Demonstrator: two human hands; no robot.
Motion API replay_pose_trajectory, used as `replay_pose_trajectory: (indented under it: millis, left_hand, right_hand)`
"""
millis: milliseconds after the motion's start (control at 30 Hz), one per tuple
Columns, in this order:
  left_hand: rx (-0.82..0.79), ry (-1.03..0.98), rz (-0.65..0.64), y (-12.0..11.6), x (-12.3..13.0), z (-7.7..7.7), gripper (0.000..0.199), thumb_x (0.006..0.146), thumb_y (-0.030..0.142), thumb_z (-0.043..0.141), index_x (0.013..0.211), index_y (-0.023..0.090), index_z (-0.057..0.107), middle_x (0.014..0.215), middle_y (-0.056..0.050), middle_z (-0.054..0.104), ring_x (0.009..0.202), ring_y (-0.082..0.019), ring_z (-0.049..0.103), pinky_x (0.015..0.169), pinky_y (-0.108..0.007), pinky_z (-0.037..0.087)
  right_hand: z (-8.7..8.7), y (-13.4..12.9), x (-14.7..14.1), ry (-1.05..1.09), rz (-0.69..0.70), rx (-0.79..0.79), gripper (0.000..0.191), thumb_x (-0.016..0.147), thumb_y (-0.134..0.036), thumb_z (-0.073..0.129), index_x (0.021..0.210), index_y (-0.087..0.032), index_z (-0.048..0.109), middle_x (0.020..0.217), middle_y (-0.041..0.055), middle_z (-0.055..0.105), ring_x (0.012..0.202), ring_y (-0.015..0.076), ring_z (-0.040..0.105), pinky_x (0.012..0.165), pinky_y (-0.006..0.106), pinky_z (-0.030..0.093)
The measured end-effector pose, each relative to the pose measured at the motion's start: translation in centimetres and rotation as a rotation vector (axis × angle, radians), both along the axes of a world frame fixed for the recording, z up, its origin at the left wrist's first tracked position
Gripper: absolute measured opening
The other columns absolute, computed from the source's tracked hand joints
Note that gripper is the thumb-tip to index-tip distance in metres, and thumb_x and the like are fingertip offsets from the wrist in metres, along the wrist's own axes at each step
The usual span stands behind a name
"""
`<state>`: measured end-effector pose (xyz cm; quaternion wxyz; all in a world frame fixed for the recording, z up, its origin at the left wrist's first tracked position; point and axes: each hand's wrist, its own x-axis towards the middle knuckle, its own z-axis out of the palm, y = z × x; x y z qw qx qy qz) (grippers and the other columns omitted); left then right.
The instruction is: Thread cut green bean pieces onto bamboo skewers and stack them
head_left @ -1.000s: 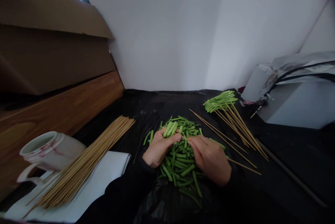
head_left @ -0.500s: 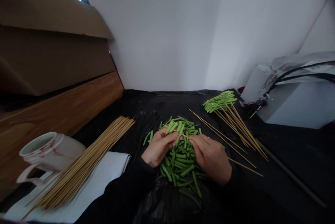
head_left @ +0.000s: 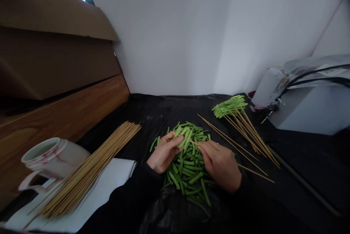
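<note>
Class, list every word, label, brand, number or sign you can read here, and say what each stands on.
None can be read.
Mug: reddish marks, no legible lettering.
Cardboard box: no lettering shows.
Clear plastic at right: too blurred to tell.
Skewer bundle, green pieces: no lettering visible.

Left fingers [head_left: 175,142] and right fingers [head_left: 207,149] pinch near each other.
</note>
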<state>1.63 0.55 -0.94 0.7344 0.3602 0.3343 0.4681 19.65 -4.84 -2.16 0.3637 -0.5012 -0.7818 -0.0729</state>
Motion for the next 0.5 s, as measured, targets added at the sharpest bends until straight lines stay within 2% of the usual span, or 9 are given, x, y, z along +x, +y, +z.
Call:
replay_pose_trajectory:
  millis: [200,300,400,500]
  left_hand:
    - [0.042,0.098,-0.007,0.06,-0.02,-0.19,0.018,0.069,0.024,0.078,0.08,0.015,0.067,0.084,-0.005,0.07,0.077,-0.014,0.064,0.071,-0.024,0.048]
    - [0.087,0.176,0.012,-0.03,0.11,-0.11,0.021,0.068,0.028,0.079,0.082,0.015,0.069,0.085,-0.006,0.07,0.078,-0.016,0.065,0.071,-0.025,0.047]
    - [0.124,0.186,0.034,-0.14,0.28,0.08,0.032,0.071,0.032,0.077,0.098,0.016,0.071,0.094,-0.009,0.072,0.081,-0.018,0.066,0.072,-0.026,0.047]
    - [0.084,0.113,0.039,-0.14,0.36,0.13,0.038,0.077,0.039,0.07,0.108,0.017,0.07,0.099,-0.01,0.072,0.086,-0.019,0.066,0.074,-0.027,0.048]
  right_hand:
    - [-0.17,0.05,-0.06,0.073,0.041,-0.065,0.024,0.096,-0.018,0.038,0.093,-0.018,0.062,0.083,0.0042,0.064,0.08,0.0142,0.061,0.076,0.025,0.042]
    - [-0.07,0.19,0.05,0.08,0.045,-0.08,0.026,0.096,-0.02,0.037,0.088,-0.018,0.062,0.083,0.0045,0.065,0.08,0.0145,0.062,0.076,0.026,0.042]
    - [0.13,0.26,0.14,0.087,0.045,-0.057,0.026,0.096,-0.02,0.038,0.087,-0.018,0.062,0.083,0.0051,0.065,0.082,0.0152,0.062,0.077,0.026,0.043]
    - [0.23,0.27,0.17,0.084,0.031,-0.027,0.025,0.096,-0.019,0.038,0.091,-0.017,0.063,0.083,0.005,0.065,0.081,0.0155,0.062,0.076,0.026,0.043]
